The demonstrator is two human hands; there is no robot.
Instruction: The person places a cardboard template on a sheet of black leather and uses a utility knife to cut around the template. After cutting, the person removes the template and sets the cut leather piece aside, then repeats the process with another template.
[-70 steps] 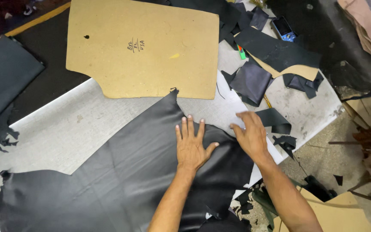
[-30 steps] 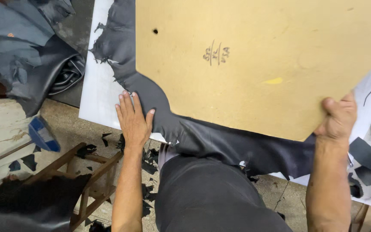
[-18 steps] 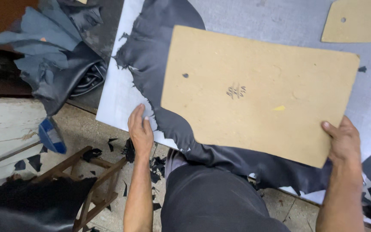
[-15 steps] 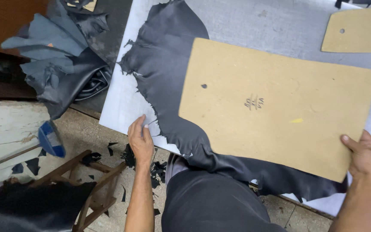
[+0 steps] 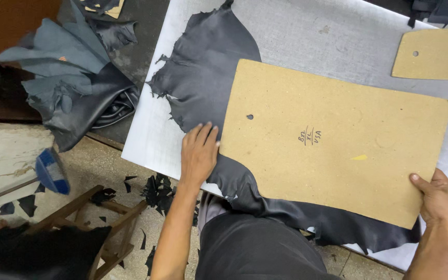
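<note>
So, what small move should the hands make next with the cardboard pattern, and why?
Probably press the cardboard pattern flat. The right hand grips its near corner, and the left hand rests on the black leather beside its edge, so it seems not settled yet.

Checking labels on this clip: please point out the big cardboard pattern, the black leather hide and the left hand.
big cardboard pattern (image 5: 333,140), head view, bare middle of the board.
black leather hide (image 5: 211,67), head view, uncovered upper part.
left hand (image 5: 199,153), head view, back of the hand.
</note>
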